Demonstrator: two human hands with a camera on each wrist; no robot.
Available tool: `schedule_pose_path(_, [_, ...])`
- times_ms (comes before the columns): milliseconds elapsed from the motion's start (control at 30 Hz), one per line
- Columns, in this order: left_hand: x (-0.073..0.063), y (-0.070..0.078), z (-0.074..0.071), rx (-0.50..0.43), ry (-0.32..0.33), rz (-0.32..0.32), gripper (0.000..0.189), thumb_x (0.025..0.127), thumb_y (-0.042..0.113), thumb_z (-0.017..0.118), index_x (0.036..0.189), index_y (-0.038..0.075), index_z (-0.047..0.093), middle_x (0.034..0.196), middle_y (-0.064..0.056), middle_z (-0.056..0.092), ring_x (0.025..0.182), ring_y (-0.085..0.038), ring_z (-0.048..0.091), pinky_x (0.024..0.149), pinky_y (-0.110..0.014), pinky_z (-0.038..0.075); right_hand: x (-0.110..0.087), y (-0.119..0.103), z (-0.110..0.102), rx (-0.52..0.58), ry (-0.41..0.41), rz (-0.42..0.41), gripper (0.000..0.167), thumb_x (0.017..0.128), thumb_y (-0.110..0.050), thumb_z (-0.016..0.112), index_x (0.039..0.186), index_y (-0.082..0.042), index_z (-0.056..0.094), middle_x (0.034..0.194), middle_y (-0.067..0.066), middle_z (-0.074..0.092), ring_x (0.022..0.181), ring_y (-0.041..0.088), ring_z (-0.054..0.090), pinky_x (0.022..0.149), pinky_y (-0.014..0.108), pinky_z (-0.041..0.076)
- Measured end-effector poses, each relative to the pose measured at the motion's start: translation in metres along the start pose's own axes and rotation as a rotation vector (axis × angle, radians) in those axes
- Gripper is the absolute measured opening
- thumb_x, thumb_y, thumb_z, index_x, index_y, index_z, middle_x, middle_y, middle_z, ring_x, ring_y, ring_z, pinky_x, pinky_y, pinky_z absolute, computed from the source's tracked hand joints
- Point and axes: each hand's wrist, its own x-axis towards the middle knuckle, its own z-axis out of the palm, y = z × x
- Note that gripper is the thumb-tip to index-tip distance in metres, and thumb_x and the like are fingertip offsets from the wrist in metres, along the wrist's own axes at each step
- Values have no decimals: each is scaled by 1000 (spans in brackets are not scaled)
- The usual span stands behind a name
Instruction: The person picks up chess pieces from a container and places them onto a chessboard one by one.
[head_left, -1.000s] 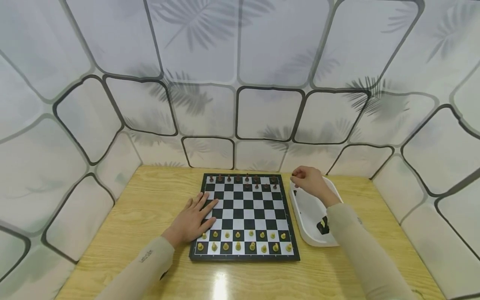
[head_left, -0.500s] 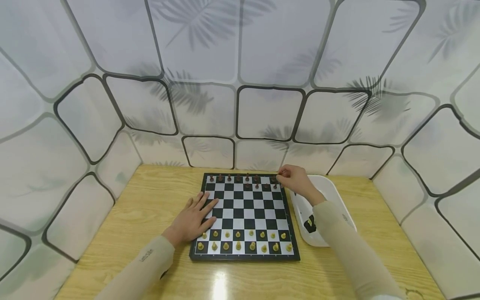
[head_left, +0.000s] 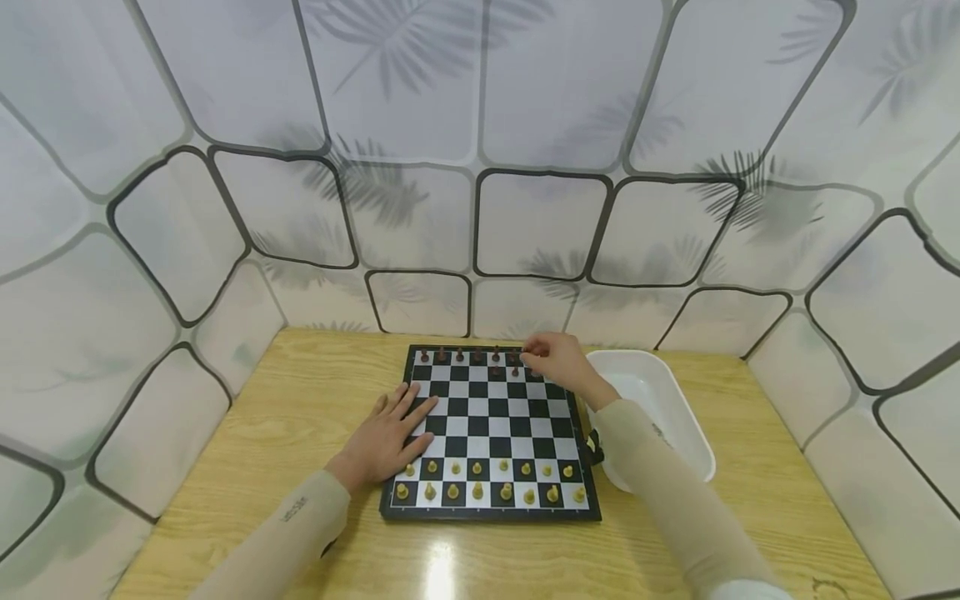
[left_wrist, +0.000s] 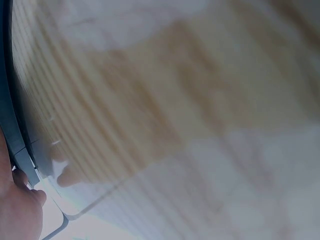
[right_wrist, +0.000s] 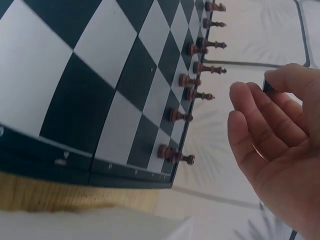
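Note:
A black-and-white chessboard point(head_left: 487, 417) lies on the wooden table. My left hand point(head_left: 381, 442) rests on its left edge with fingers spread. Over the far right part of the board, my right hand point(head_left: 558, 362) pinches a small dark chess piece point(right_wrist: 266, 84) between thumb and fingers; its kind is mostly hidden. Dark red chessmen, such as a king point(right_wrist: 210, 69) and a rook point(right_wrist: 177, 155), stand along the far rows, partly covered by that hand in the head view. Yellow chessmen point(head_left: 477, 491) fill two near rows.
Right of the board stands a white tray point(head_left: 701, 446), partly under my right forearm. A black item with a yellow patch point(head_left: 594, 447) shows by the forearm at the tray's left side. A patterned curtain point(head_left: 540, 225) hangs behind and beside the table point(head_left: 285, 400).
My right hand has moved left from above the tray to over the far right of the board, the small dark chess piece in its pinch. My left hand has stayed put.

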Motion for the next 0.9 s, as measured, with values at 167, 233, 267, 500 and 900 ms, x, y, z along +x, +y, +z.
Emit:
schedule_pose_path(167, [0,0,0,-2,2,-1,69,110,59,37,168,23,30,177,-18,17,164,-41,13,130,-65,19,6,-7,10,-14,-4,-15,19,100,-19,70,112,-5,75,100,11,79,74,23,76,62,28,55])
schedule_pose_path(233, [1,0,-1,-1,1,0,69,110,59,38,168,23,30,176,-18,17,164,-42,14,130,-65,19,8,-11,14,-22,-11,-14,19,100,-19,70,112,-6,75,100,10,79,74,20,74,62,29,55])
schedule_pose_path(267, [1,0,-1,0,-1,0,69,110,59,38,168,23,30,177,-18,17,164,-42,14,130,-65,19,9,-13,16,-26,-17,-11,19,100,-19,70,113,-7,76,101,9,79,75,18,74,63,29,55])
schedule_pose_path(500, [1,0,-1,-10,-6,-3,69,110,58,38,169,23,29,177,-18,16,164,-42,13,130,-65,18,15,-22,28,-53,-38,-48,17,101,-19,72,112,-8,78,105,7,80,87,17,72,76,33,60])
schedule_pose_path(900, [1,-1,0,-8,0,-6,68,110,58,38,168,24,31,176,-18,17,164,-42,14,129,-66,19,24,-27,51,-75,-27,-43,18,100,-15,70,113,-5,77,107,10,78,95,24,72,83,40,60])
